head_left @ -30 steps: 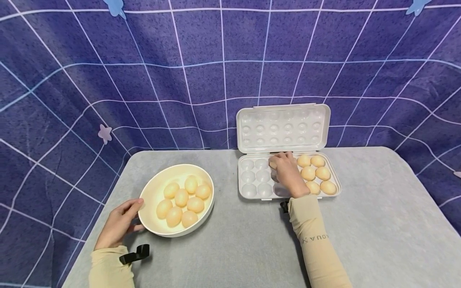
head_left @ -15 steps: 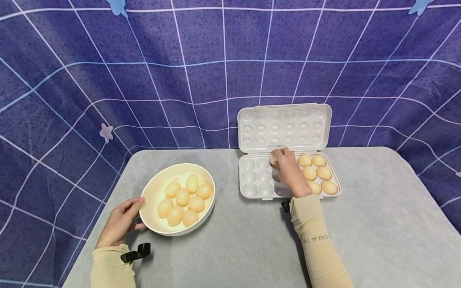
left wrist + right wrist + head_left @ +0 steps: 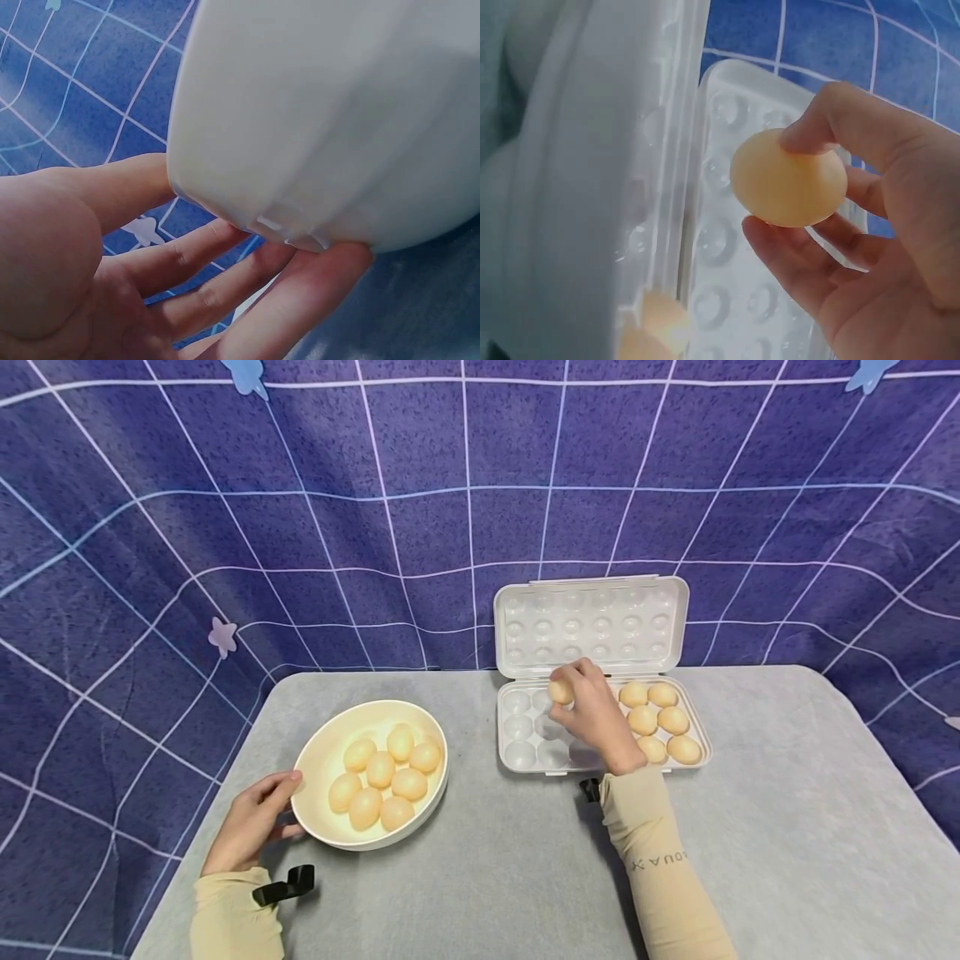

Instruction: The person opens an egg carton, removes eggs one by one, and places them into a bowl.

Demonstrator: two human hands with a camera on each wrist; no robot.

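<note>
A cream bowl point(image 3: 375, 716) stands at the left of the table with several pale brown eggs point(image 3: 380, 769) inside. My left hand point(image 3: 251, 821) holds its left side, thumb at the rim; in the left wrist view the fingers reach beneath the bowl point(image 3: 300, 112). Over the white egg tray point(image 3: 518, 726), my right hand point(image 3: 596, 710) pinches one egg point(image 3: 560, 692). The right wrist view has this egg point(image 3: 780, 180) between thumb and fingertips, before the dimpled lid. The tray's right columns bear several eggs point(image 3: 642, 720), while the leftmost cups are bare.
The egg tray's lid point(image 3: 592, 631) stands raised at the back, against a dark blue gridded cloth point(image 3: 420, 527) hung behind the table. Grey tabletop point(image 3: 465, 860) lies between the bowl and the right forearm.
My right hand has lifted the egg slightly and shifted it left over the tray, turning so more of it shows. The left hand stays at the bowl.
</note>
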